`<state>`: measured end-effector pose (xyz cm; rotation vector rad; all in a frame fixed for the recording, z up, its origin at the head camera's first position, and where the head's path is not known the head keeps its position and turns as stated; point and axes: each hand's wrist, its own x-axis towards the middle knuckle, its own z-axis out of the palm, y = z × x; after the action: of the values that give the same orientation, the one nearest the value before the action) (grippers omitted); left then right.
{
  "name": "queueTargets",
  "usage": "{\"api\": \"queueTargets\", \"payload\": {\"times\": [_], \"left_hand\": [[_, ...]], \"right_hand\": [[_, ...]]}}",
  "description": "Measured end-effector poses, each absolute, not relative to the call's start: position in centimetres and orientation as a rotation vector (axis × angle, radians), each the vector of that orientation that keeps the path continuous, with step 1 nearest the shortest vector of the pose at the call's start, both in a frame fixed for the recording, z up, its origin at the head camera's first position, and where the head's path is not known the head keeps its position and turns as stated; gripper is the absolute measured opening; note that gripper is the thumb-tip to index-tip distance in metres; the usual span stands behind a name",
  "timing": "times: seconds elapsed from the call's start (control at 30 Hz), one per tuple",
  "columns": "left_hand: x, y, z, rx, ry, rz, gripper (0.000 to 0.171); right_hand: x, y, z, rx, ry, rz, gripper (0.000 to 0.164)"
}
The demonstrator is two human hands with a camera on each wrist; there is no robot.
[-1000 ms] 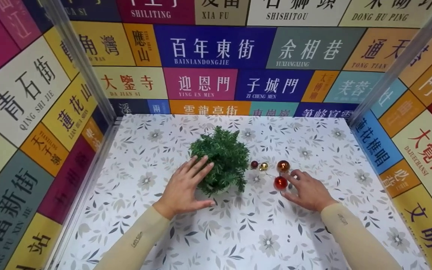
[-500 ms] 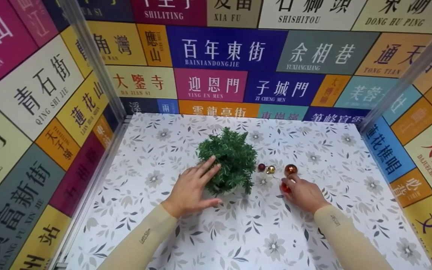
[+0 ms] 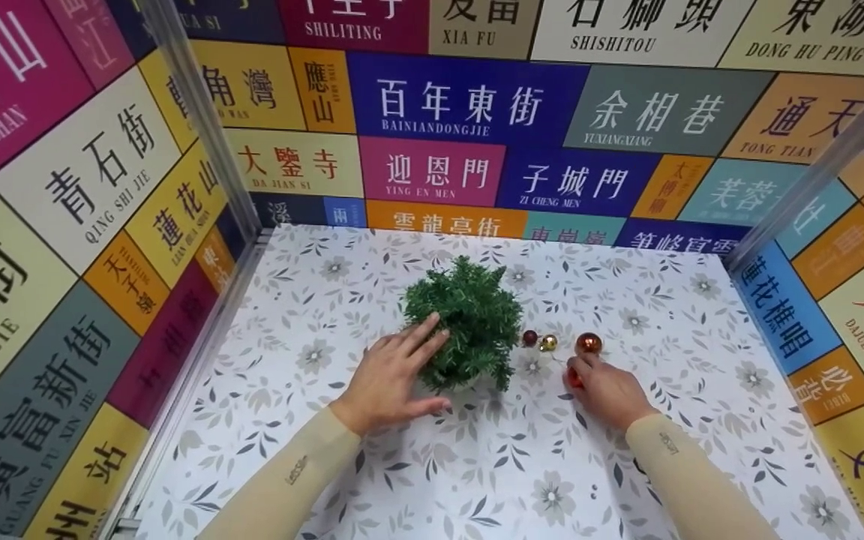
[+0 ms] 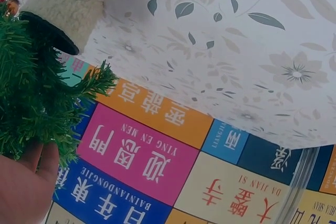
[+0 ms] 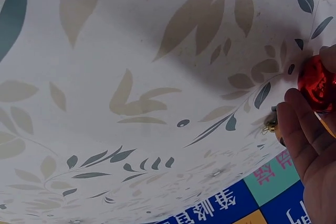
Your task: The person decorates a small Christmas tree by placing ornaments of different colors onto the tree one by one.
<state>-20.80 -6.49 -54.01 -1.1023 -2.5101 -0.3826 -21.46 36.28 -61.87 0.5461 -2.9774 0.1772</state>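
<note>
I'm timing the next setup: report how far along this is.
Done: the artificial tree stands upright, but no bauble visibly hangs on it. In hand: the right hand holds the red bauble; the left hand touches the tree. Apparently left: the copper bauble, gold bauble and dark-red bauble on the tabletop.

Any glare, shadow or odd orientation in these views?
Head: bright, small highlight on the copper ball; left wrist: wall lettering upside down; right wrist: lettering likewise, dimmer, soft shadow on the tabletop beside the right hand, glints on the red ball.
</note>
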Motion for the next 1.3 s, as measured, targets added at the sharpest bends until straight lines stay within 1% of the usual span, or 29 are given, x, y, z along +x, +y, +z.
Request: {"api": "queueTargets", "payload": {"times": [0.2, 0.33, 0.7, 0.9, 1.1, 1.2, 1.3], "left_hand": [[-20.9, -6.4, -54.0, -1.1, -2.512, -0.385, 0.102], [-20.9, -6.4, -54.1, -1.101, -2.513, -0.402, 0.101], [-21.1, -6.3, -54.3, -1.069, -2.544, -0.388, 0.085], [-21.1, -6.3, -54.6, -1.059, -2.529, -0.407, 0.088], [-20.9, -6.3, -54.5, -1.062, -2.53, -0.429, 0.086], [-20.9, -6.3, -54.5, -1.061, -2.532, -0.426, 0.086], [-20.9, -6.2, -54.4, -1.059, -2.531, -0.421, 0.087]], "right_hand": [[-21.1, 36.4, -61.4, 0.522, -2.986, 0.187, 0.033], [-20.7, 36.5, -60.7, 0.5, -3.025, 0.181, 0.041], [-19.7, 36.6, -58.1, 0.409, -3.038, 0.295, 0.054], [-19.2, 36.1, -56.8, 0.414, -2.985, 0.354, 0.046], [-18.7, 35.0, -55.2, 0.453, -2.941, 0.405, 0.04], [-18.4, 34.2, -54.2, 0.503, -2.906, 0.464, 0.038], [-18.0, 33.4, -53.4, 0.553, -2.867, 0.515, 0.04]]}}
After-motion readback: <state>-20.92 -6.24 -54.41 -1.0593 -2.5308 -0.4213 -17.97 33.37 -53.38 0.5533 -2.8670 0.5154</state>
